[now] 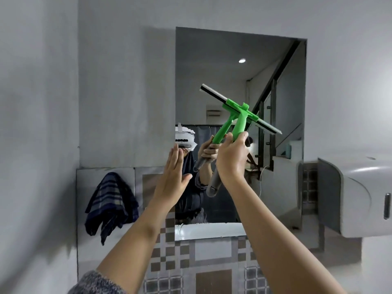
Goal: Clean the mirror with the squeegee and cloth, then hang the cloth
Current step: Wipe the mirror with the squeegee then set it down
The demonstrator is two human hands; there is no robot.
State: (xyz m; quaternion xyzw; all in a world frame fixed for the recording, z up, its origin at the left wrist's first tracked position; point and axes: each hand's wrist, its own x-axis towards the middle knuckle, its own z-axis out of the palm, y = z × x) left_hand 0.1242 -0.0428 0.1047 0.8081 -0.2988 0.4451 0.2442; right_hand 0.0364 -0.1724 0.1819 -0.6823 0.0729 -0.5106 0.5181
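Right hand (232,160) fisted on squeegee (237,122) handle, blade tilted (seemingly off the mirror (222,64)): streak risk; left hand (171,175) open, empty near mirror's left edge.

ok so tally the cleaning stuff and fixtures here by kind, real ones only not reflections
squeegee: 1, green, held in the right hand
cloth: 1, dark plaid, hanging left of the mirror
mirror: 1
wall dispenser: 1, grey-white, right of the mirror
total: 4
The left hand is open and holds nothing.
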